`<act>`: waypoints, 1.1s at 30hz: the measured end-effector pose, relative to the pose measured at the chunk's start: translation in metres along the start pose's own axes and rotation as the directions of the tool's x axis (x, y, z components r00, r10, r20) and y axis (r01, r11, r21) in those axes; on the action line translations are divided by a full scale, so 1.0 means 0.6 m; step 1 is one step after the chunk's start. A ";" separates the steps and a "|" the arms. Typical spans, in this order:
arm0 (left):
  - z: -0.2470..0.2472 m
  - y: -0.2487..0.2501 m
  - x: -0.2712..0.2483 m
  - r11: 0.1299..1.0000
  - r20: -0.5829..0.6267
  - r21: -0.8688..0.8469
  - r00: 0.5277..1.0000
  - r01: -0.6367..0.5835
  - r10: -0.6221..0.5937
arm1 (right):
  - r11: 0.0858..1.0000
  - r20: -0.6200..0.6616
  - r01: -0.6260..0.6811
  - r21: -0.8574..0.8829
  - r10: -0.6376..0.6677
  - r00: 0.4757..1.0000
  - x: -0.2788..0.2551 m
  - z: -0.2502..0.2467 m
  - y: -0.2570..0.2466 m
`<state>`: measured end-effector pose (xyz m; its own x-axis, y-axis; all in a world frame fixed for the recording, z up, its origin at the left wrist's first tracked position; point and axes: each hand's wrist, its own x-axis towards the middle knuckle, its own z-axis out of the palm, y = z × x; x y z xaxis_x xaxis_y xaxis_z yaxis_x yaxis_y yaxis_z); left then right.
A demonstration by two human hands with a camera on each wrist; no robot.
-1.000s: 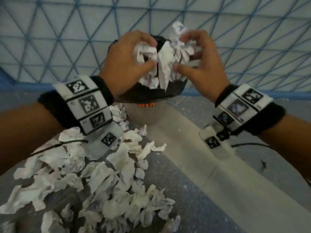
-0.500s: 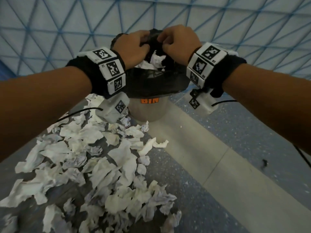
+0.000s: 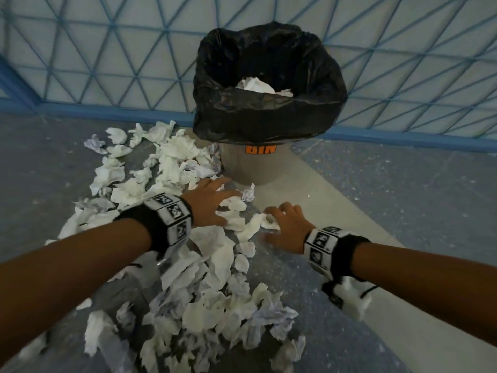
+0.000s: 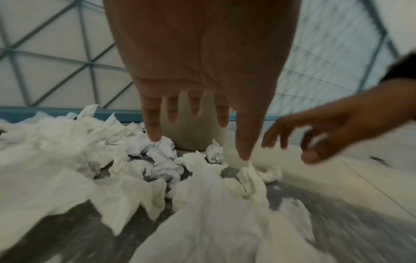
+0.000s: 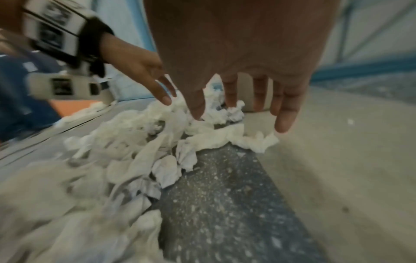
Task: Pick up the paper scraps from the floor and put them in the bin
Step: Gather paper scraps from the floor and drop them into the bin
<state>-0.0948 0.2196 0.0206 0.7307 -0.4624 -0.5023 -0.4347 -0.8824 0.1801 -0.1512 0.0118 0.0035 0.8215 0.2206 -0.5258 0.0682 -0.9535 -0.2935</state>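
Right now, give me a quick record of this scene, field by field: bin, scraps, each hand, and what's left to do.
bin: grey bin with a black liner, upright by the wall, some paper inside
scraps: paper scraps spread on the floor in front and to the left of it
left hand: left hand open, fingers spread on scraps
right hand: right hand open, reaching onto scraps
remaining: most scraps not yet binned

Black wristbands (image 3: 139,224) with square-coded white tags
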 end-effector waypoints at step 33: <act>-0.347 0.043 -0.044 0.740 -0.797 -0.531 0.540 -0.413 -0.270 | 0.827 -0.835 0.473 0.304 -0.007 0.550 -0.048 -0.385 -0.077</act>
<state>-0.0155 0.1912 0.2146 0.9316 -0.0800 0.3546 -0.3442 -0.5077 0.7898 -0.0470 0.0021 0.2166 0.9240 -0.0438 0.3800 0.2725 -0.6216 -0.7344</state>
